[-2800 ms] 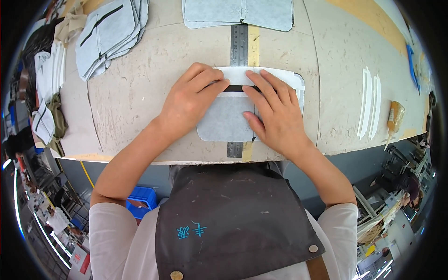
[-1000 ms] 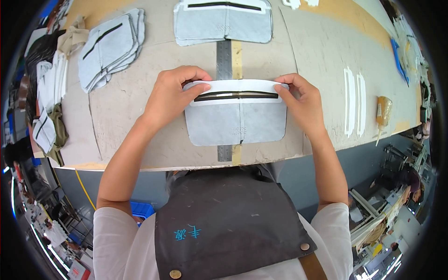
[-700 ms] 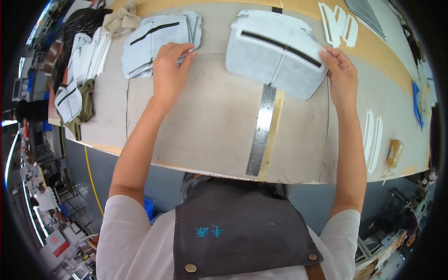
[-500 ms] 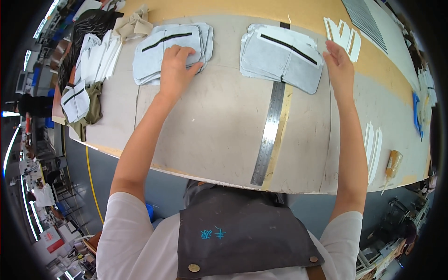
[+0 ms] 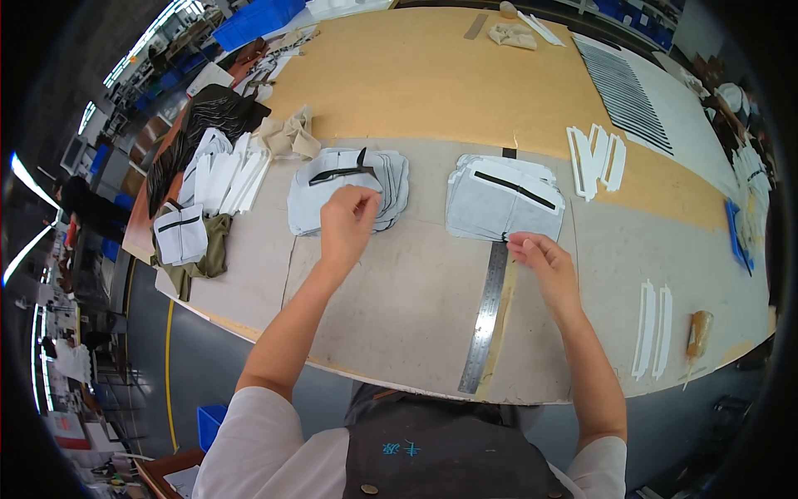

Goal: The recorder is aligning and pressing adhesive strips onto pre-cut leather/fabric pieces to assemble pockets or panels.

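Left hand (image 5: 347, 226), left of centre: fingertips close together at left cloth stack (image 5: 309, 212), top piece buckled; can't tell if pinched. Right hand (image 5: 549, 264), right of centre: fingers narrow beside lower edge of right cloth stack (image 5: 486, 204); contact unclear. Metal ruler (image 5: 485, 324) below, lower middle of frame.
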